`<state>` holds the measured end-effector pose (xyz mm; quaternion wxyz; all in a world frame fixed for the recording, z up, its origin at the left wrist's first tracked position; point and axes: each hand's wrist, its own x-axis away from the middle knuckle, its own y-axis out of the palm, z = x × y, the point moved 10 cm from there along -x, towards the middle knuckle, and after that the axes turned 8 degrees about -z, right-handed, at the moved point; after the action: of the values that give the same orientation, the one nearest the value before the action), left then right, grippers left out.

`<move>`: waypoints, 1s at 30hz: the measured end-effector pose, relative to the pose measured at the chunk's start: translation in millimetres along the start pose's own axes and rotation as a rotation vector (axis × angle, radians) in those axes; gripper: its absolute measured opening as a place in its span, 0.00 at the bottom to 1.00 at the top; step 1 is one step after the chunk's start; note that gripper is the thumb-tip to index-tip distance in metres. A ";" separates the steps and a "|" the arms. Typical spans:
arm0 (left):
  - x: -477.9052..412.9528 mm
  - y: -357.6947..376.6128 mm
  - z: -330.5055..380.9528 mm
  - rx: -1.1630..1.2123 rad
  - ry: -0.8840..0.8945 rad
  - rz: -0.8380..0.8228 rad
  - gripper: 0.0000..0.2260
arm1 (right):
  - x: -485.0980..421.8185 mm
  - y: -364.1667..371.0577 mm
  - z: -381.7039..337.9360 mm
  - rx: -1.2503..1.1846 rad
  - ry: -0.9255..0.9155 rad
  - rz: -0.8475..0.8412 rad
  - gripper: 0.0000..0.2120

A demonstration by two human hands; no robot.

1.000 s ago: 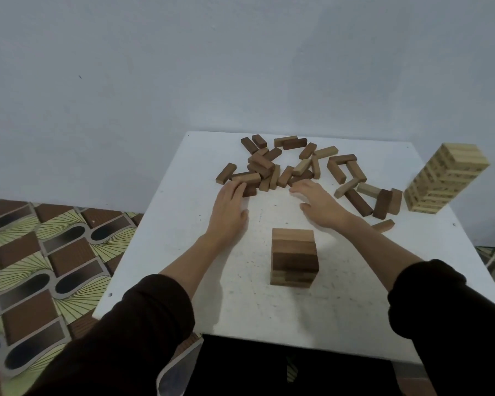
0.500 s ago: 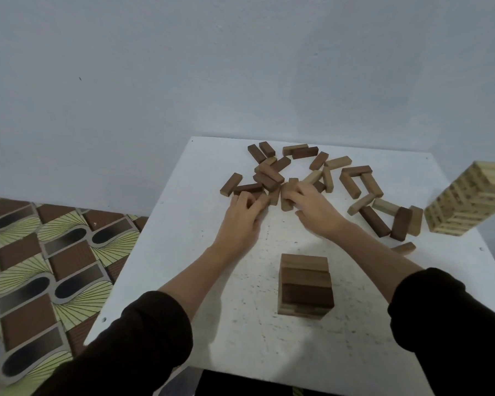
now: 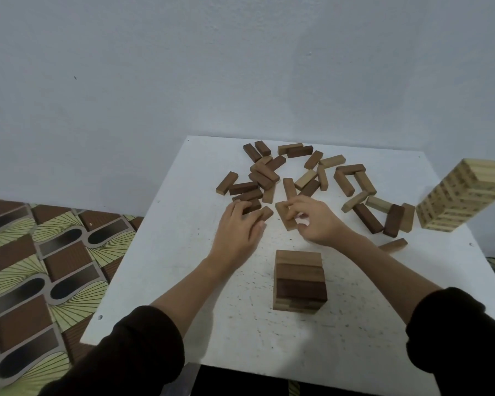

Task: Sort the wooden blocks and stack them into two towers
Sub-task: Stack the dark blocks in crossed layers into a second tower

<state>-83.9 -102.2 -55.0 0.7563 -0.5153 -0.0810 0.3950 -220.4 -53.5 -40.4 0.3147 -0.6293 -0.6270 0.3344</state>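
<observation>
Under left hand (image 3: 236,231) and right hand (image 3: 319,221) fingers, scattered wooden blocks (image 3: 289,187).

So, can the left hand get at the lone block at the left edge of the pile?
Probably yes: the lone block lies just beyond the left hand, with bare table between, but that hand grips a brown block.
</observation>
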 end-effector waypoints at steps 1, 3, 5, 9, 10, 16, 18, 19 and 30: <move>1.3 -0.2 2.4 -0.001 -0.002 -0.001 0.13 | 1.5 -1.2 1.4 -0.061 0.022 0.011 0.11; 2.2 -1.3 9.0 -0.002 0.003 0.000 0.13 | 3.0 -2.6 2.7 -0.162 0.056 0.028 0.13; 1.8 -1.1 15.5 0.031 0.003 -0.012 0.12 | 3.7 -1.6 4.7 -0.244 0.114 0.025 0.14; -3.4 11.9 18.3 0.227 -0.046 -0.159 0.15 | 4.4 8.0 8.7 -0.340 0.177 -0.048 0.28; -4.8 17.0 15.8 0.304 -0.084 -0.213 0.19 | 4.7 9.6 9.2 -0.332 0.176 -0.067 0.32; -9.8 34.6 3.6 0.512 -0.196 -0.444 0.50 | 9.6 12.4 17.8 -0.299 0.195 -0.091 0.34; -12.6 37.9 6.1 0.441 -0.157 -0.531 0.54 | 10.2 14.1 19.0 -0.286 0.186 -0.098 0.34; -13.4 39.4 7.5 0.407 -0.140 -0.565 0.55 | 10.6 15.2 19.8 -0.285 0.186 -0.103 0.34; -20.7 32.9 12.9 0.455 -0.150 -0.401 0.39 | 12.2 21.8 28.7 -0.338 0.184 -0.094 0.38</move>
<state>-121.6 -101.9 -70.9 0.9070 -0.2758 -0.1461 0.2827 -231.3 -42.3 -75.2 0.2756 -0.6712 -0.6715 0.1503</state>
